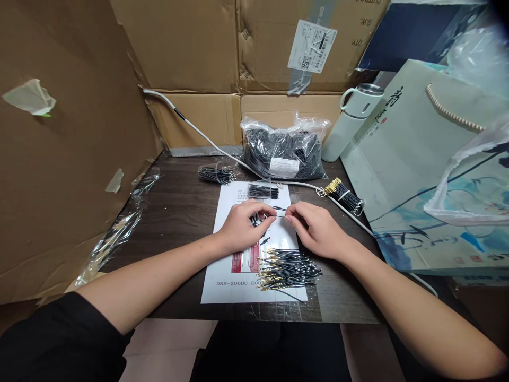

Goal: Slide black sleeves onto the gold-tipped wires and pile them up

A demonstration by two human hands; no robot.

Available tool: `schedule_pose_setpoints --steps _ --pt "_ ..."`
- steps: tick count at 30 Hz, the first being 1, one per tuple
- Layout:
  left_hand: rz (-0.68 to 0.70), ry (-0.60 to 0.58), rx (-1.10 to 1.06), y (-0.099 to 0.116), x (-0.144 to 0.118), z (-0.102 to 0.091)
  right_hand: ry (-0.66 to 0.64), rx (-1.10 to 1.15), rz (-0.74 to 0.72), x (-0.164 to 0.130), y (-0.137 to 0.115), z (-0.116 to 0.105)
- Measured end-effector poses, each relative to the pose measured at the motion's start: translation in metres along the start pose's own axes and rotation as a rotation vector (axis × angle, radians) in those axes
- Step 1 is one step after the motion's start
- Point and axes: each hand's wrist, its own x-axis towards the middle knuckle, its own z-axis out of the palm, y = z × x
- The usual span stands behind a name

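My left hand and right hand meet over the white printed paper sheet, fingertips pinched on opposite ends of one thin black wire piece held just above the sheet's upper half. A loose heap of black wires with gold-coloured tips lies on the sheet's lower right part, just below my right hand. A small banded bundle of black wires rests at the sheet's top edge. Beyond the sheet stands a clear plastic bag packed with black wires.
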Motion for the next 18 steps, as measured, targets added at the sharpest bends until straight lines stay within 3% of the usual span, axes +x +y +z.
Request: schedule_pose_setpoints --steps 9,14,18 --pt "-0.023 0.004 0.001 0.0006 0.0005 -0.0002 -0.006 -0.055 -0.011 0.0012 0.0022 -0.0027" --pt "-0.001 0.067 0.131 0.0006 0.0005 -0.0013 0.060 -0.080 0.014 0.0021 0.0040 -0.0076" --pt "0.019 0.020 0.219 0.0002 -0.0022 -0.0015 0.089 -0.064 0.032 0.0015 0.0046 -0.0062"
